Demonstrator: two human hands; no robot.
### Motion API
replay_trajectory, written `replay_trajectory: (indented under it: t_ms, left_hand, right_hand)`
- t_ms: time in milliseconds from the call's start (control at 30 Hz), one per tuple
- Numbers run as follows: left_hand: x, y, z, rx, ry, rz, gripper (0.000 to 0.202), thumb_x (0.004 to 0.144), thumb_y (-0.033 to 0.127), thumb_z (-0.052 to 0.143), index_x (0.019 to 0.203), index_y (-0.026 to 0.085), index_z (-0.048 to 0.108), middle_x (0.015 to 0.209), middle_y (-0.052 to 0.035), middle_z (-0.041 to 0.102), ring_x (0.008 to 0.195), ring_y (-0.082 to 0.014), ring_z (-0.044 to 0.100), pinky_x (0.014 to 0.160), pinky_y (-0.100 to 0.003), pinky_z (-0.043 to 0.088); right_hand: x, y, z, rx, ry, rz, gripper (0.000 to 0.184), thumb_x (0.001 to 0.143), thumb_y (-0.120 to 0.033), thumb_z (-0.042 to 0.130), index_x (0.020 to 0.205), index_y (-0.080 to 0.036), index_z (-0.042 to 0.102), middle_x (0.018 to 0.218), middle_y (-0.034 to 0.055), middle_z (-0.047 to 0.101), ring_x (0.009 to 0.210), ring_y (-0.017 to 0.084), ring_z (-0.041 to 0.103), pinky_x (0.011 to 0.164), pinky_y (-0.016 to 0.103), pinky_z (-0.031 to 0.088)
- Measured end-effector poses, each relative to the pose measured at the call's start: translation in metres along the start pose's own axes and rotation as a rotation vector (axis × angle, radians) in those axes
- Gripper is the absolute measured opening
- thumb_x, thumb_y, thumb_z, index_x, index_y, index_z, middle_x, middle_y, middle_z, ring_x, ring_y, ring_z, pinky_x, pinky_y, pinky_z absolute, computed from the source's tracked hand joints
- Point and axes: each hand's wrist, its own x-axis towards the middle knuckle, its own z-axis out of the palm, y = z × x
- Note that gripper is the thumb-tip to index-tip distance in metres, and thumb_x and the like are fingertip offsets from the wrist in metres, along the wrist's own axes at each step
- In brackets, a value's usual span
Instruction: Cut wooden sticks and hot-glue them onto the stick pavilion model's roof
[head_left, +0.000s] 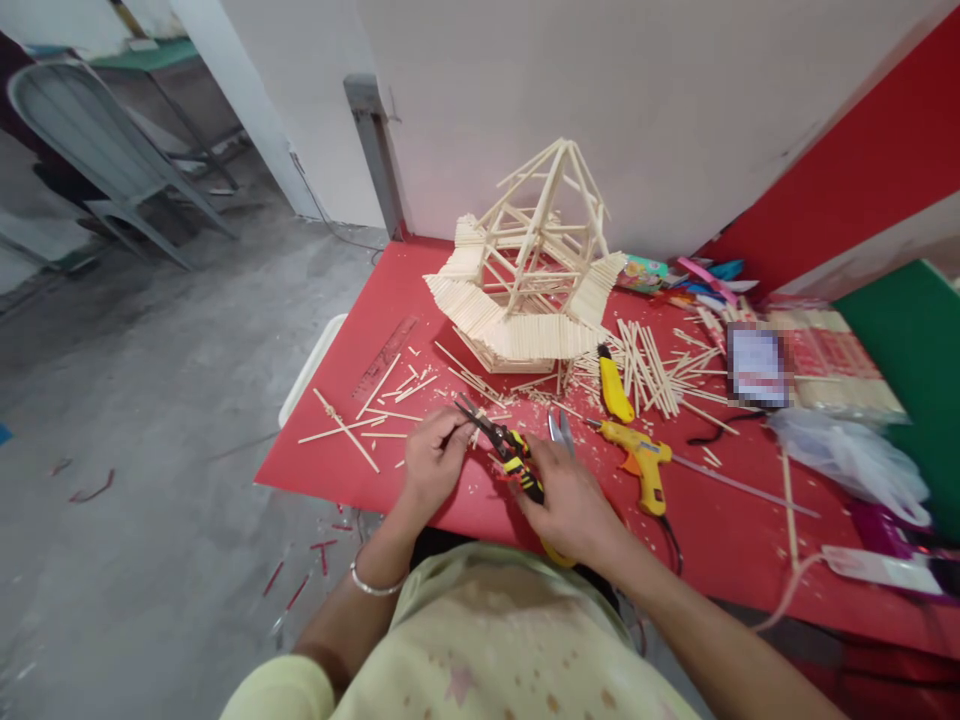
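You have your right hand (570,500) wrapped around the black and yellow metal pliers (493,432), likely so your fingers can squeeze the grips. Your left hand (435,465) is curled up by the pointy end of the pliers, maybe to keep something small steady there, but I cannot tell if it pinches anything. So the pliers are between your two hands, over the front of the red tabletop (390,290). The big pale wooden stick model (529,337) sits at the back by the wall, perhaps to leave you room in front. The yellow plastic glue gun (637,455) lies just past your right hand, probably so it is easy to grab. Now count: one pair of pliers, one model, one glue gun, one yellow plastic cutter knife (615,390), one pair of silver-bladed scissors (560,430) partly hidden by your right hand, and one see-through plastic ruler (384,358) on the left. The loose thin pale wooden sticks (646,370) lie in a messy heap, far too many to count.
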Motion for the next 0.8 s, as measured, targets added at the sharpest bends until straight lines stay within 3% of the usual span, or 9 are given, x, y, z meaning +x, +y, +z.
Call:
replay_trajectory:
  t_ms: [167, 233, 333, 433, 633, 800]
  left_hand:
    - [-0.003, 0.006, -0.003, 0.040, -0.047, 0.040, 0.022, 0.092, 0.024, 0.055, 0.077, 0.017, 0.068, 0.071, -0.0035, 0.065, 0.066, -0.0132, 0.058, 0.064, -0.025, 0.044]
    - [-0.003, 0.006, -0.002, -0.049, -0.077, -0.063, 0.026, 0.092, 0.028, 0.056, 0.071, 0.017, 0.066, 0.061, -0.0017, 0.062, 0.056, -0.0113, 0.056, 0.057, -0.023, 0.042]
    - [-0.004, 0.002, -0.001, -0.357, -0.213, -0.358, 0.032, 0.091, 0.039, 0.058, 0.069, 0.016, 0.062, 0.044, 0.0033, 0.051, 0.036, -0.0078, 0.043, 0.039, -0.020, 0.033]
    - [-0.005, -0.001, 0.001, -0.653, -0.301, -0.573, 0.032, 0.084, 0.044, 0.067, 0.074, 0.015, 0.062, 0.047, 0.0039, 0.054, 0.028, -0.0045, 0.035, 0.030, -0.017, 0.024]
    - [-0.006, 0.001, 0.001, -0.964, -0.366, -0.731, 0.032, 0.073, 0.039, 0.080, 0.079, 0.012, 0.062, 0.054, 0.0028, 0.060, 0.026, -0.0002, 0.031, 0.025, -0.012, 0.019]
    - [-0.007, -0.010, -0.001, -1.235, -0.524, -0.829, 0.025, 0.075, 0.030, 0.078, 0.080, 0.010, 0.064, 0.055, 0.0034, 0.057, 0.027, 0.0024, 0.027, 0.025, -0.010, 0.021]
  right_hand:
    - [-0.001, 0.013, 0.010, 0.017, 0.041, -0.008, 0.060, 0.084, -0.032, 0.057, 0.139, -0.011, 0.045, 0.124, 0.0182, 0.060, 0.113, 0.032, 0.057, 0.098, 0.045, 0.045]
    - [-0.001, 0.018, 0.010, 0.050, 0.048, -0.045, 0.062, 0.084, -0.031, 0.056, 0.142, -0.012, 0.042, 0.129, 0.0176, 0.057, 0.117, 0.031, 0.054, 0.101, 0.045, 0.043]
    - [-0.002, 0.023, 0.004, 0.077, 0.020, -0.110, 0.070, 0.082, -0.026, 0.056, 0.147, -0.013, 0.035, 0.140, 0.0174, 0.049, 0.128, 0.030, 0.047, 0.108, 0.046, 0.038]
    - [-0.004, 0.024, -0.001, 0.062, -0.025, -0.094, 0.069, 0.080, -0.024, 0.055, 0.146, -0.011, 0.037, 0.141, 0.0185, 0.050, 0.129, 0.031, 0.046, 0.109, 0.046, 0.038]
    - [-0.006, 0.024, -0.002, 0.035, -0.034, -0.089, 0.064, 0.079, -0.023, 0.054, 0.141, -0.011, 0.043, 0.132, 0.0197, 0.055, 0.123, 0.032, 0.052, 0.103, 0.049, 0.043]
    - [-0.003, 0.034, -0.007, 0.053, -0.055, -0.228, 0.071, 0.080, -0.021, 0.054, 0.148, -0.013, 0.033, 0.144, 0.0183, 0.045, 0.133, 0.030, 0.043, 0.110, 0.048, 0.038]
